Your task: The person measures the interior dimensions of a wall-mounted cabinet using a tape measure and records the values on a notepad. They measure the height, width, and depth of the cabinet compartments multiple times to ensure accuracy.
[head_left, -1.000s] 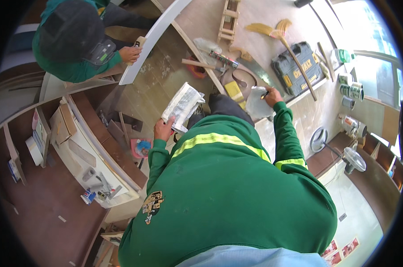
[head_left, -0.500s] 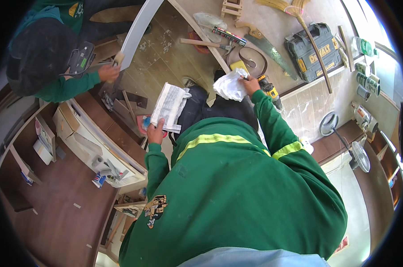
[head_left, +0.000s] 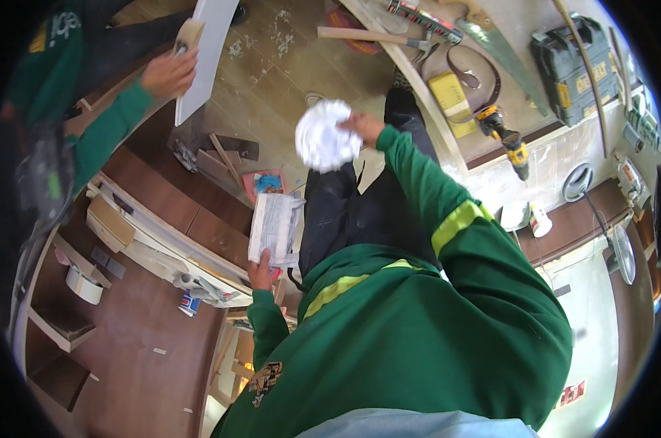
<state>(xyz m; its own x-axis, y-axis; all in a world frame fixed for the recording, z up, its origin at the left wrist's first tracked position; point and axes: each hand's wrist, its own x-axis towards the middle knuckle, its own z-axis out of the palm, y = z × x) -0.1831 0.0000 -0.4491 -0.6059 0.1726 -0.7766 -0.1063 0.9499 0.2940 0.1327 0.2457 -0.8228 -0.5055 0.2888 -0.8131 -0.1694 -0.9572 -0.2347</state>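
My left hand (head_left: 260,270) grips the lower edge of a flat, pale rectangular piece (head_left: 273,226) streaked with white and grey; its exact kind is unclear. It hangs beside my dark trouser leg. Out in front, my right hand (head_left: 364,128) pinches the edge of a crumpled, roundish white bundle (head_left: 323,136), like plastic or paper, with its far fingers hidden. Below the bundle lies a pinkish-red tray (head_left: 251,184) with something blue in it.
A co-worker's hand (head_left: 171,73) at upper left holds a brush-like tool against a white panel (head_left: 205,62). On the right are a hammer (head_left: 367,34), a yellow box (head_left: 451,101), a cordless drill (head_left: 507,139), a handsaw (head_left: 502,51) and a dark tool case (head_left: 575,66).
My right hand has swung the white bundle leftward, away from the bench. My left hand still grips the pale piece, now lower in view. The view has shifted; the co-worker's arm reaches closer to the panel.
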